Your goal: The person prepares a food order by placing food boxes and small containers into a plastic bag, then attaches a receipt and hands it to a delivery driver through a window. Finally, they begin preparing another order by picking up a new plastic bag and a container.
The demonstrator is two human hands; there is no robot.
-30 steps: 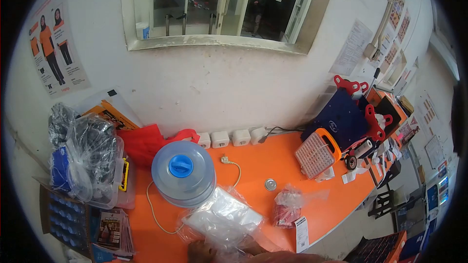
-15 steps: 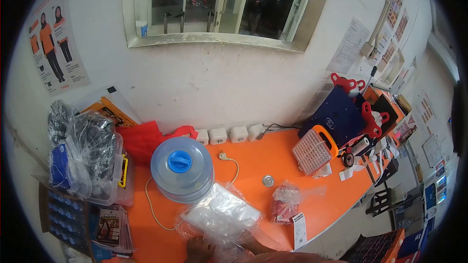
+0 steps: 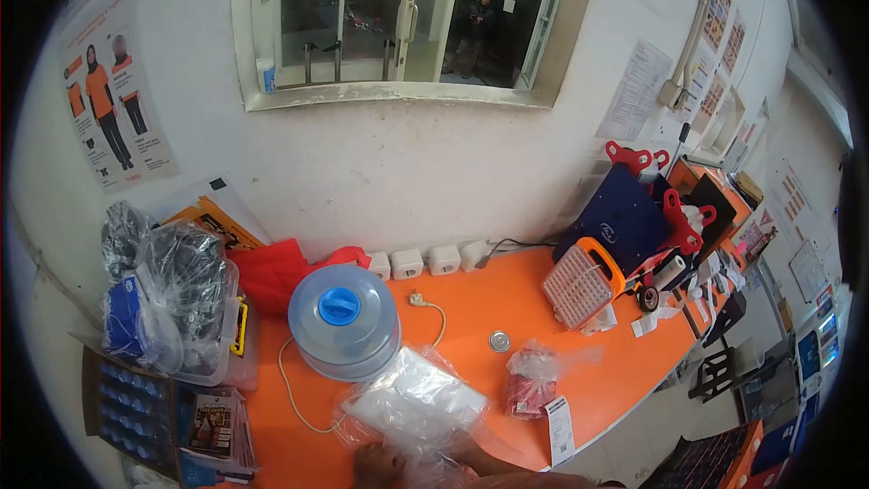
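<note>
Clear plastic bags [image 3: 418, 394] lie in a loose, shiny pile at the front of the orange table. At the bottom edge of the view, my left hand [image 3: 377, 465] is closed on the near left edge of a plastic bag. My right hand [image 3: 463, 453] reaches in from the right against the same crumpled plastic, which covers its fingers. Just beyond the pile stands a blue water jug [image 3: 344, 326] with a blue cap. Right of the bags is a plastic-wrapped red package [image 3: 531, 389], with a printed white label [image 3: 560, 430] beside it.
A plug with a cord [image 3: 425, 302] and a round metal lid [image 3: 499, 340] lie behind the bags. At left are a plastic-filled clear bin [image 3: 240, 358] and a box of bottles [image 3: 131, 403]. An orange-rimmed basket [image 3: 579, 290] and a navy bag [image 3: 611, 222] stand at right.
The camera view has tilted slightly, shifting the table scene a little. Both hands remain at the plastic bags. Beyond the window, a person in a green helmet shows more clearly.
</note>
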